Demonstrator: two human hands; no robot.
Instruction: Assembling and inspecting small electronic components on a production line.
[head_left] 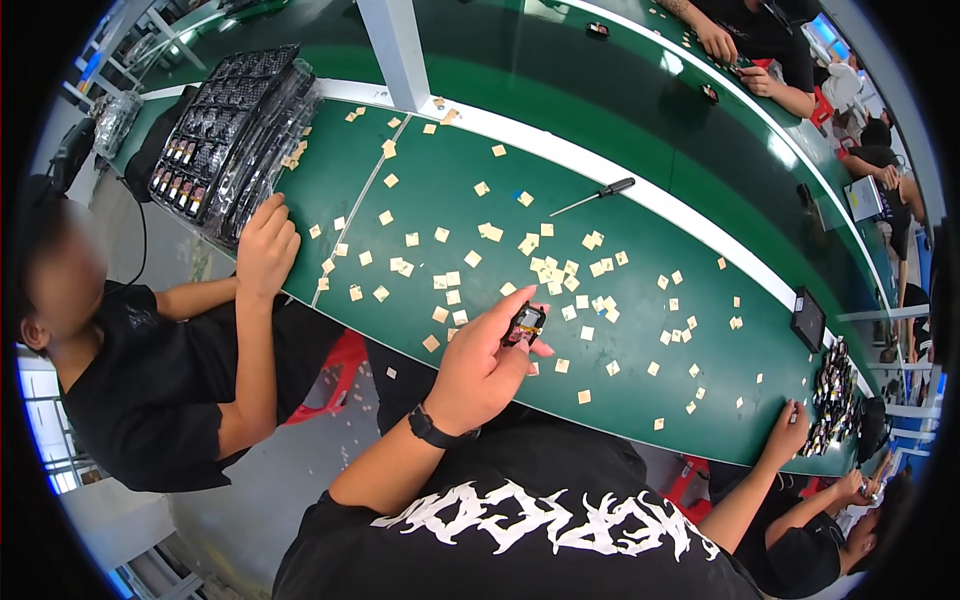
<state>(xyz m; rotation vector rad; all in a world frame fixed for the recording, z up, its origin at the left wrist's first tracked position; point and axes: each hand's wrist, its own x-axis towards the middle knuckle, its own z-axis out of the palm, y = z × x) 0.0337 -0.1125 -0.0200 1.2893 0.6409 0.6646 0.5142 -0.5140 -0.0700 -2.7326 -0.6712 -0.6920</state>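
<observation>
My left hand (478,365), with a black watch (436,428) on its wrist, holds a small black electronic device (525,326) over the near edge of the green table. The device's opened side faces up and shows a grey part and a bit of yellow. Far to the right, my right hand (788,436) is at the table's edge, its fingers closed around something small that I cannot make out. Beside it lies a heap of small black devices (835,400).
Many small cream paper squares (543,268) are scattered over the green table (480,330). A screwdriver (597,195) lies near the far rail. A black box (807,320) stands at right, stacked black trays (235,130) at left. A co-worker's hand (268,245) rests by the trays.
</observation>
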